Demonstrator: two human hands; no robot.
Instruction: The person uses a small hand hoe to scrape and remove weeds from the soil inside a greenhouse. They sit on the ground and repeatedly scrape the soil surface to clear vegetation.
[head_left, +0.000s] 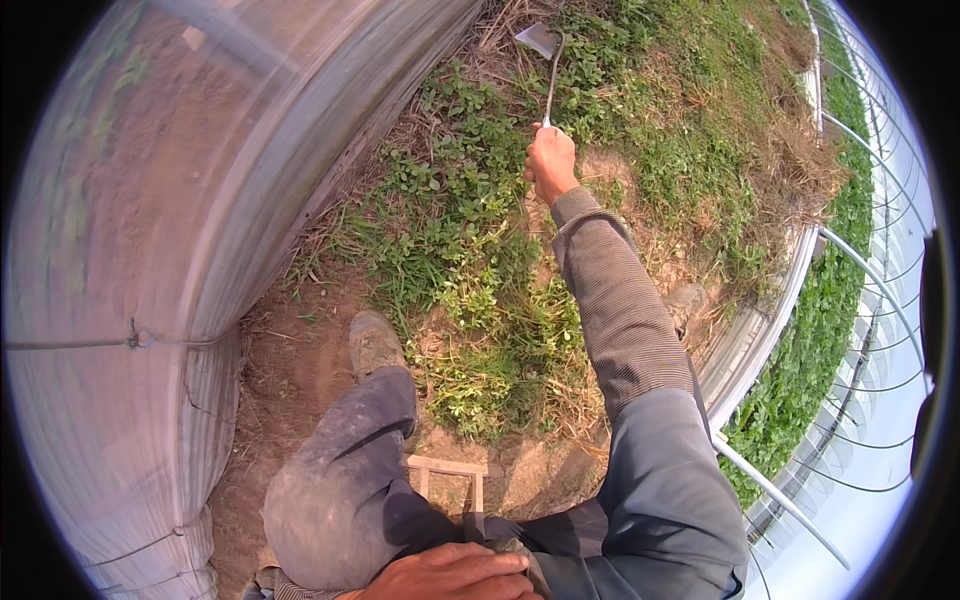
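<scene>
My right hand (552, 161) grips the handle of a short-handled hoe (553, 84), with the arm stretched far forward. Its flat metal blade lies at the far end, over low green weeds (480, 187) and dry stalks. At the bottom of the view, my left hand (454, 574) rests at my lap against dark olive fabric. Its fingertips are partly hidden, so whether it grips the fabric is unclear. Loose, paler weeds (480, 394) lie on the soil between my feet.
Plastic sheeting (225, 225) of a greenhouse rises along the left, tied with cord (67, 345). My muddy shoe (373, 341) stands near it. A wooden frame (448, 466) sits between my legs. On the right, white hoops (874, 274) border a green crop (817, 345).
</scene>
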